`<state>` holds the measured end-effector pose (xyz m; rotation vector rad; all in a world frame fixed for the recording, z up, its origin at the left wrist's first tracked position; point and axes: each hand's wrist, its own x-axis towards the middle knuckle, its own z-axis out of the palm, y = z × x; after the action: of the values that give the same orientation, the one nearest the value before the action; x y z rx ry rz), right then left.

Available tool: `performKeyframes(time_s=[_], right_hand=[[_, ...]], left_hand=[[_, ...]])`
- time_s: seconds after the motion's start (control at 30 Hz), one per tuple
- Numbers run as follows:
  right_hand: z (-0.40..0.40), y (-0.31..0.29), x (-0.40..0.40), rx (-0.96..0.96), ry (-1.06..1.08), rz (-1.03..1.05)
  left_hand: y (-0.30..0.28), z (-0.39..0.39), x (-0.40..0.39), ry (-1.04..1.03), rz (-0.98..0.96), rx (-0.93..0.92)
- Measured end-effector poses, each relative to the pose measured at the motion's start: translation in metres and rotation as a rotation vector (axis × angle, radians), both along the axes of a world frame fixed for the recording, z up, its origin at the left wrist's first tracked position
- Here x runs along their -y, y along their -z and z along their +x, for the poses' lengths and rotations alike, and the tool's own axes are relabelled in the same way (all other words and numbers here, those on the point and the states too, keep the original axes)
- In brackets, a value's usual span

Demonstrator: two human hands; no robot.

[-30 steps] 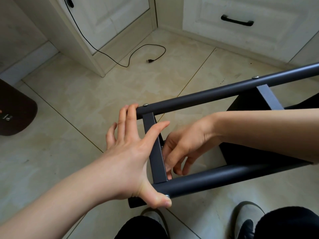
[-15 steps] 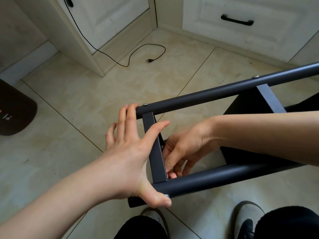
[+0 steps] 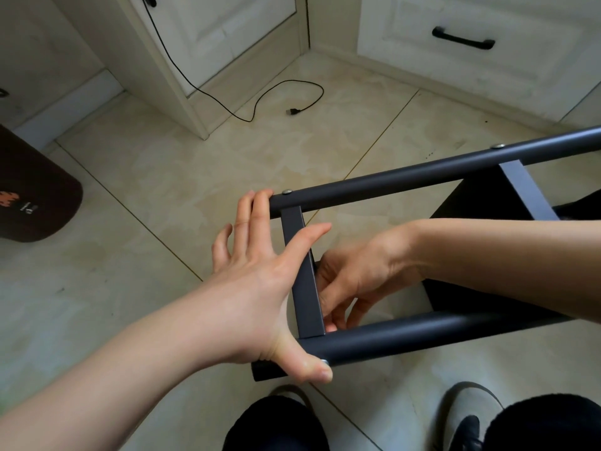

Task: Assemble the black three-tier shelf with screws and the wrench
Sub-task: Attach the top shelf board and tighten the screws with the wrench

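Right hand (image 3: 359,281) lower behind crossbar (image 3: 304,281), grasp unclear; left hand (image 3: 260,281) splayed against shelf (image 3: 439,179) end.

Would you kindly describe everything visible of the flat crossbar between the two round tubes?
The flat crossbar is a dark grey, matte, metal-looking strip with a folded edge. It spans between the far tube and the near tube, meeting each at a screw joint. The left hand lies open against it, index finger across its upper part, thumb on the near tube. The right hand curls its fingers behind its lower end; what they hold is hidden.
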<state>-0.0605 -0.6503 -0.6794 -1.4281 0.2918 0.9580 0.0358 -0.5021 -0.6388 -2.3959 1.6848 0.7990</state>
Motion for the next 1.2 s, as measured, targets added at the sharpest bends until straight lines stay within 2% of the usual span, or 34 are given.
performKeyframes(time_s=[0.23,0.4,0.5,0.6,0.73,0.8,0.87,1.03,1.2], right_hand=[[-0.009,-0.017,0.003,0.008,0.039,-0.019],[-0.027,-0.034,0.007,0.054,0.084,-0.119],[-0.042,-0.05,0.003,0.173,0.053,-0.334],[-0.058,-0.065,-0.006,0.289,0.033,-0.54],[-0.081,-0.072,-0.022,0.354,-0.038,-0.828],[-0.089,-0.07,-0.031,0.37,-0.071,-1.014],[-0.095,-0.065,-0.037,0.398,-0.055,-1.109],[-0.097,-0.053,-0.039,0.472,0.008,-1.078],[-0.096,-0.054,-0.037,0.501,0.066,-1.113]], left_hand=[[0.002,0.002,0.0,0.006,0.033,-0.003],[0.003,0.003,0.001,0.002,0.039,-0.01],[0.003,0.003,-0.002,-0.007,0.028,0.0],[0.003,-0.001,-0.012,-0.024,-0.063,0.007],[0.006,-0.02,-0.038,-0.161,-0.244,-0.173],[0.009,-0.032,-0.051,-0.342,-0.354,-0.333],[0.014,-0.043,-0.06,-0.54,-0.453,-0.505],[0.025,-0.058,-0.068,-0.798,-0.582,-0.755],[0.02,-0.061,-0.063,-0.851,-0.674,-0.743]])
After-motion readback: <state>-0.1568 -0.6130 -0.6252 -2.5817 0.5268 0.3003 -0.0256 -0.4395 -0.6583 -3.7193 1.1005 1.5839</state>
